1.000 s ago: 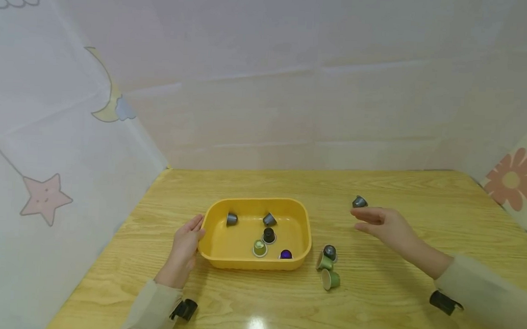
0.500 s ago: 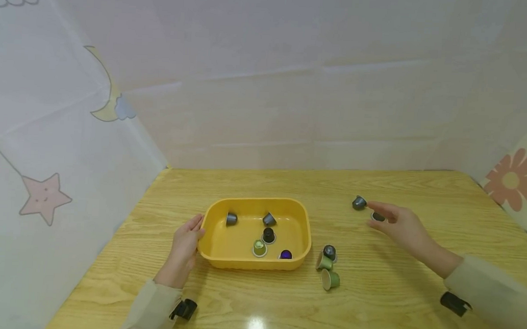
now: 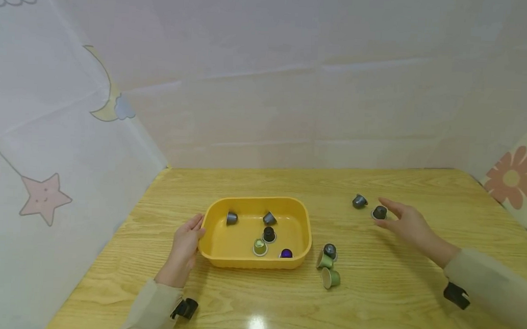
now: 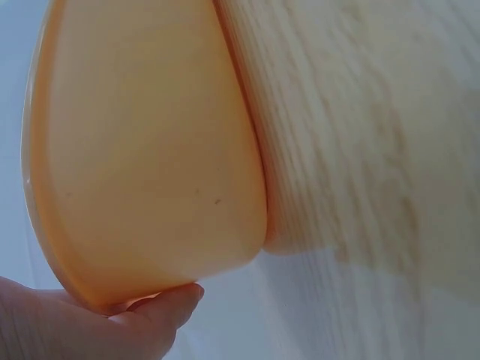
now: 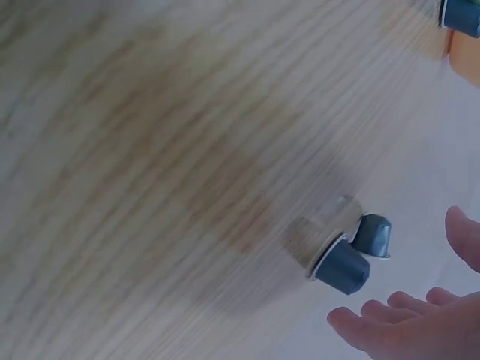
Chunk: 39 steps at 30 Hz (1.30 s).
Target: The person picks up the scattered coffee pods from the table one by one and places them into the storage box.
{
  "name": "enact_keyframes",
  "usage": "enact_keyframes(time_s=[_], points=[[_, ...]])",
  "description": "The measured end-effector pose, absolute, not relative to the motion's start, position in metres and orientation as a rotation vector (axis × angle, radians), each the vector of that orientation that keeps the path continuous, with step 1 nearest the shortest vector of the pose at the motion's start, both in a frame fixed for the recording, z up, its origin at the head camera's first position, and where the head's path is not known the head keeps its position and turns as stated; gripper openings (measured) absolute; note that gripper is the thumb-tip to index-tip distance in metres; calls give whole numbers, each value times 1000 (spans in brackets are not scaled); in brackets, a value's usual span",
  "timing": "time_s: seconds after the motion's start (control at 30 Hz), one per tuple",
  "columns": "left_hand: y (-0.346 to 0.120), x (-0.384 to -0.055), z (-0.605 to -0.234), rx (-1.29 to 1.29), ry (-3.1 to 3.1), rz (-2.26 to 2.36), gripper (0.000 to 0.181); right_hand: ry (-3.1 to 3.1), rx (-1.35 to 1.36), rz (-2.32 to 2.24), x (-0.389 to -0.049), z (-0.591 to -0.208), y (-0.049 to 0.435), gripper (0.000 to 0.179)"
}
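Observation:
In the head view, a yellow plastic tray (image 3: 252, 263) stands on the wooden table with several coffee capsules inside. My left hand (image 3: 185, 242) holds its left end at the rim. The left wrist view shows the thumb (image 4: 161, 311) against the tray's outer wall (image 4: 150, 165); the other fingers are mostly hidden. My right hand (image 3: 408, 225) reaches to a black coffee capsule (image 3: 379, 212) standing on its rim, thumb and fingers spread apart on either side of it. In the right wrist view the hand (image 5: 420, 322) is open beside this capsule (image 5: 343, 266).
A dark grey capsule (image 3: 359, 201) lies just left of the black one. Between tray and right hand sit another dark capsule (image 3: 329, 251) and two green capsules, one (image 3: 325, 260) against it and one (image 3: 331, 279) nearer. A pale cloth wall (image 3: 266, 110) closes off the table's back.
My right hand has moved right from the grey capsule to the black one, which has come into view between its spread fingers. The left hand and tray stay put.

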<state>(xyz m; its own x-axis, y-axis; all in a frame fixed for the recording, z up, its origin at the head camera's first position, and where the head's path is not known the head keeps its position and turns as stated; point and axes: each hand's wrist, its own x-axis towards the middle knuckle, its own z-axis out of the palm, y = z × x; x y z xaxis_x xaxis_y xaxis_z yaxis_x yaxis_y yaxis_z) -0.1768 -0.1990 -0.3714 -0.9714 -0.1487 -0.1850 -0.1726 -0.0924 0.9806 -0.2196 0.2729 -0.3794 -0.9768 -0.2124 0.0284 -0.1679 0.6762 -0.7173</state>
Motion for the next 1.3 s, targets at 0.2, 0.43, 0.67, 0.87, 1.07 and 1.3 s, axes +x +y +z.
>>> enact_keyframes(time_s=[0.2, 0.43, 0.67, 0.87, 1.07, 1.3], points=[[-198, -177, -372, -376, 2103, 2288, 52, 2770, -283, -1210, -228, -386, 280, 81], [-198, -177, -372, -386, 2107, 2285, 52, 2738, -254, -1235, -240, -389, 285, 82], [-195, -178, -371, -377, 2113, 2294, 51, 2739, -251, -1211, -246, -392, 292, 78], [-195, -178, -371, -382, 2121, 2289, 51, 2748, -258, -1167, -254, -395, 293, 73], [-197, -178, -372, -386, 2127, 2274, 52, 2780, -253, -1121, -263, -402, 293, 65], [-198, -178, -373, -386, 2133, 2265, 52, 2825, -256, -1054, -268, -405, 291, 54]])
